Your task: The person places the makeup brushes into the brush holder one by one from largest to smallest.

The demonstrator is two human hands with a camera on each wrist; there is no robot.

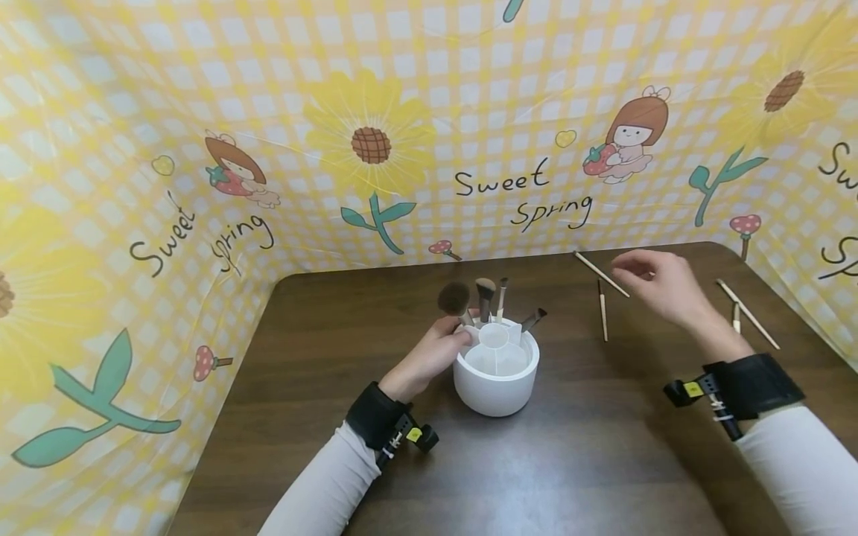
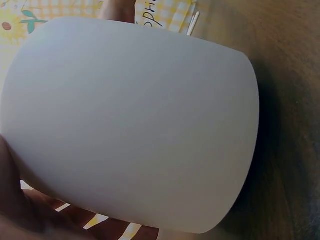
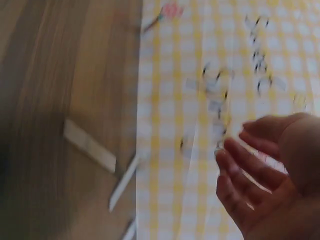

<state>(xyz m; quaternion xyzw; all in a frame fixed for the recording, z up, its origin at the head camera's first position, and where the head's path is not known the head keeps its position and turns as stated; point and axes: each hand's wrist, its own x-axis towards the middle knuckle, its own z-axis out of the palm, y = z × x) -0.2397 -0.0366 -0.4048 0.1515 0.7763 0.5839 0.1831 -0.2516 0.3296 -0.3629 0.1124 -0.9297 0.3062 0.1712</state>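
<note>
A white round brush holder (image 1: pixel 494 393) with inner compartments stands on the table. My left hand (image 1: pixel 431 356) grips its left side at the rim; in the left wrist view the holder's smooth wall (image 2: pixel 130 125) hides much of that hand. Makeup brushes stand in the holder's back compartments: a large fluffy one (image 1: pixel 453 299), a medium one (image 1: pixel 485 292) and thinner ones, one of them (image 1: pixel 535 320) leaning right. Held above the table at the right, my right hand (image 1: pixel 660 286) has loosely bent fingers and nothing in them. Close to its left lie two slim brushes (image 1: pixel 602 274).
Farther right, beyond the right wrist, lie a long thin stick-like brush (image 1: pixel 748 314) and a shorter one (image 1: pixel 736 318). The dark wooden table (image 1: pixel 302 417) ends at the back against a yellow checked cloth (image 1: pixel 281 89) with sunflowers, which also hangs at both sides.
</note>
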